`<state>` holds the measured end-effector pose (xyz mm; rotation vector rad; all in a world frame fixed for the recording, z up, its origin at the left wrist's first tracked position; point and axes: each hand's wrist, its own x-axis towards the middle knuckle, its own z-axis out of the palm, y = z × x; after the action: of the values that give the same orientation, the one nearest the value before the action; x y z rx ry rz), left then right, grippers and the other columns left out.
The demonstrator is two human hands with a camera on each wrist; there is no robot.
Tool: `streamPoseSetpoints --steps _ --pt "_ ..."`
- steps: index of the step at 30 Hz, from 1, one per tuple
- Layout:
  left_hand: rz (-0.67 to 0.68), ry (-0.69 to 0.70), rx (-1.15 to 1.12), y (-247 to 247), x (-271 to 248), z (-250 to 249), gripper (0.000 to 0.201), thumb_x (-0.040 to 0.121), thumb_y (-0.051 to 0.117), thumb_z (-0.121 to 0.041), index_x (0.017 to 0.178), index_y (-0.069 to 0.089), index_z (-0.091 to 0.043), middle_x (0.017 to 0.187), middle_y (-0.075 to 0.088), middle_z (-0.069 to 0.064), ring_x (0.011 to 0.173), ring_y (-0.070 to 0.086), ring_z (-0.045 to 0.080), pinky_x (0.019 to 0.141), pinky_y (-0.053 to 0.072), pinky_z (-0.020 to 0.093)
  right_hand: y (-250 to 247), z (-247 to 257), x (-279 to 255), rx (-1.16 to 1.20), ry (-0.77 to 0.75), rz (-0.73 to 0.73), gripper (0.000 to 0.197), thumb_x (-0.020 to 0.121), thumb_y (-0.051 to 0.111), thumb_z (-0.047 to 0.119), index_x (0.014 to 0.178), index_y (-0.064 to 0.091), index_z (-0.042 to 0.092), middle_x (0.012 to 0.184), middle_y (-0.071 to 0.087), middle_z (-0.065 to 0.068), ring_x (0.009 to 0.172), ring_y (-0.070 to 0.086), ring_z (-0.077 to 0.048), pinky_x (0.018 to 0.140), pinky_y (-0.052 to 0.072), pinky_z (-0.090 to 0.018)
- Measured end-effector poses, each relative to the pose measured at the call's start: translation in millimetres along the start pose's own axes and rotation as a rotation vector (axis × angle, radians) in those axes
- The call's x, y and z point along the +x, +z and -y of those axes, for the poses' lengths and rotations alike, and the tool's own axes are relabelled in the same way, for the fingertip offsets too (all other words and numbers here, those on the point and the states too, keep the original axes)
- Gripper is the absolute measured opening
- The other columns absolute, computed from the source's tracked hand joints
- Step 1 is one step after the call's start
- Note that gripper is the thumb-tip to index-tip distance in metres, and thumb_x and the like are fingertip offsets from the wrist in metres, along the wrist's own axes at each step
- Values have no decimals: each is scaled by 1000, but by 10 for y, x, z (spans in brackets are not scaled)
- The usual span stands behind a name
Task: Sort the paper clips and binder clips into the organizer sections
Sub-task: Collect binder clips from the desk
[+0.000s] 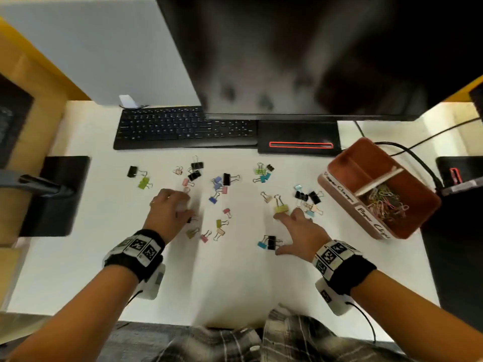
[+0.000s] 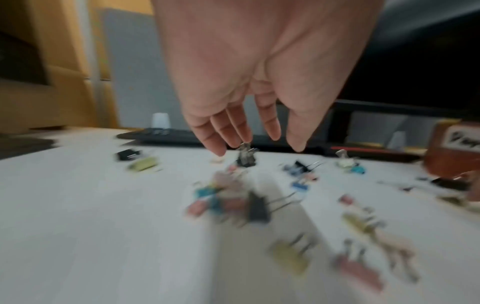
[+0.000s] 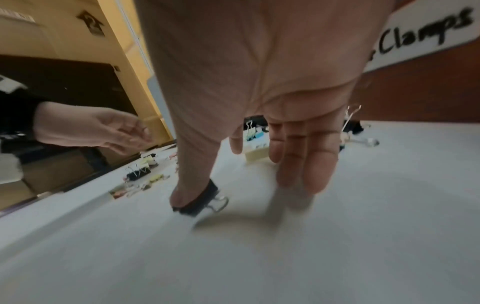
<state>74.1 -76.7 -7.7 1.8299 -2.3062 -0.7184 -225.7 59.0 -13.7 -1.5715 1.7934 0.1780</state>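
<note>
Several coloured binder clips (image 1: 219, 184) lie scattered over the white desk (image 1: 235, 278). A brown organizer (image 1: 352, 171) stands at the right; its near section holds paper clips (image 1: 386, 202) and its far section looks bare. My left hand (image 1: 183, 205) hovers over the left-hand clips, fingers hanging loose and holding nothing (image 2: 259, 144). My right hand (image 1: 281, 235) is spread flat over the desk. Its thumb touches a black binder clip (image 1: 271, 242) (image 3: 200, 197), and its fingertips reach near a yellow binder clip (image 1: 281, 209) (image 3: 255, 153).
A black keyboard (image 1: 183, 126) and a monitor base (image 1: 298, 138) lie behind the clips, under a large monitor (image 1: 313, 48). Cables (image 1: 418, 158) run behind the organizer. A black stand (image 1: 57, 194) sits at the desk's left edge.
</note>
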Motion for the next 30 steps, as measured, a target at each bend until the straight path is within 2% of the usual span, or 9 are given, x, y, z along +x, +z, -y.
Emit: streamPoseSetpoints --steps 3,6,10,13,16,21,24,27,30 --pt "54 -86 -15 -18 -101 347 43 67 81 -27 106 65 -19 110 54 10 99 56 24 94 40 32 148 185 110 69 -12 -12 76 71 74 46 133 33 33 124 33 -5 101 54 -26 90 50 -37" --pt "173 -9 -73 9 -143 471 51 66 82 -28 112 62 -23 113 46 6 93 48 14 95 37 28 266 453 231 115 -6 -45 52 80 68 34 124 42 28 119 36 -5 93 54 -24 86 47 -31" --pt "183 84 -101 100 -92 546 41 73 77 -15 111 64 -19 113 46 10 92 51 17 94 38 25 352 677 359 128 -21 -58 22 89 57 27 109 52 20 111 43 -6 88 54 -25 80 49 -34" --pt "166 67 -126 153 -45 581 24 78 69 -5 102 68 -11 107 50 11 86 55 19 87 42 22 370 732 411 154 -3 -79 21 89 58 26 108 54 19 108 43 -5 88 55 -26 79 47 -31" --pt "177 61 -143 163 -5 620 18 78 70 -8 96 69 -9 101 55 11 88 59 24 82 40 19 372 757 434 136 -5 -121 23 88 58 27 109 56 18 106 45 -4 89 57 -27 75 44 -28" --pt "177 43 -168 121 40 695 16 78 70 -12 94 69 -14 99 60 8 81 54 13 79 37 15 367 707 391 83 6 -234 22 86 60 31 106 60 22 101 54 -1 94 52 -21 79 43 -28" --pt "164 15 -193 72 38 738 13 79 69 -11 91 69 -15 97 64 5 80 56 13 78 40 17 355 654 372 116 22 -290 20 84 62 24 104 62 18 100 52 -2 92 53 -21 78 41 -24" --pt "152 -50 -265 9 47 765 10 77 71 -11 87 68 -15 93 69 4 83 62 18 82 47 24 333 589 382 165 30 -288 21 82 66 15 103 66 12 110 46 -3 89 51 -19 77 38 -20" --pt "140 -88 -296 -42 49 772 9 77 72 -15 82 65 -17 87 68 2 81 60 19 77 46 23 332 531 420 166 -16 -274 19 79 68 13 99 67 11 106 54 -5 94 55 -23 80 39 -21"
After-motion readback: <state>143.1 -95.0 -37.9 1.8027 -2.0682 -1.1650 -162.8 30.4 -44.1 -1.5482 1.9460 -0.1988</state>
